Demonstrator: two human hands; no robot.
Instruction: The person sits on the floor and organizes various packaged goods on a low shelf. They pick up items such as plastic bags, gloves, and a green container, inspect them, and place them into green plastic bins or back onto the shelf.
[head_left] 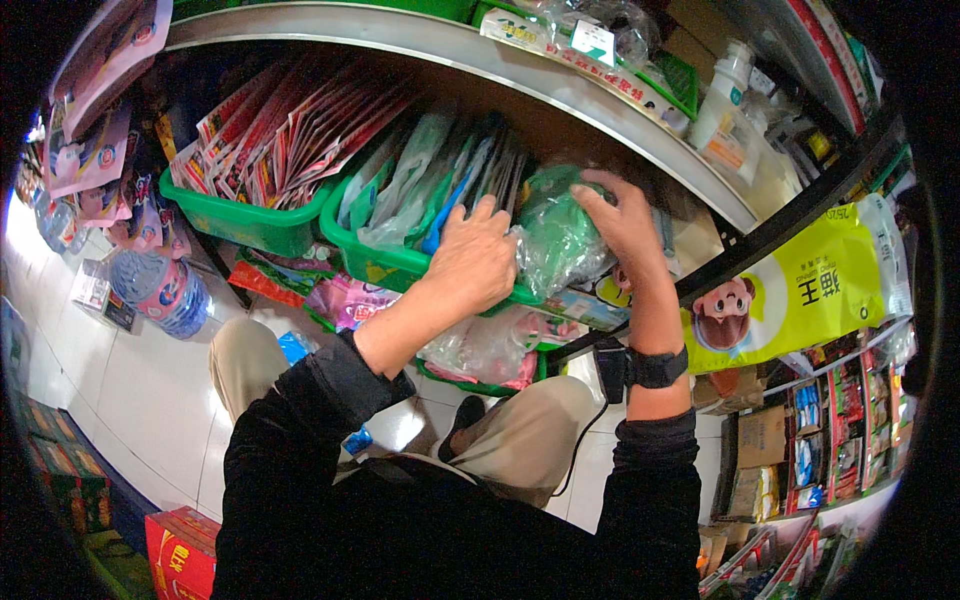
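Observation:
A green plastic basket [375, 257] on the shelf holds upright clear-wrapped packets [412, 165], one with a blue part. My left hand [478, 255] is over the basket's right side, its fingers curled down among the packets. What those fingers grip is hidden. At the basket's right end is a green bundle in clear crinkled plastic [556, 238]. My right hand [622, 215] is bent around its right side, with thumb and fingers against the wrapping. The bundle's exact kind does not show.
To the left, another green basket [262, 228] holds many red-and-white packets [290, 140]. A curved shelf edge [400, 32] runs above my hands. A yellow-green bag [790, 285] hangs at the right. Below are pink packages [345, 300], and water bottles [165, 290] stand on the floor.

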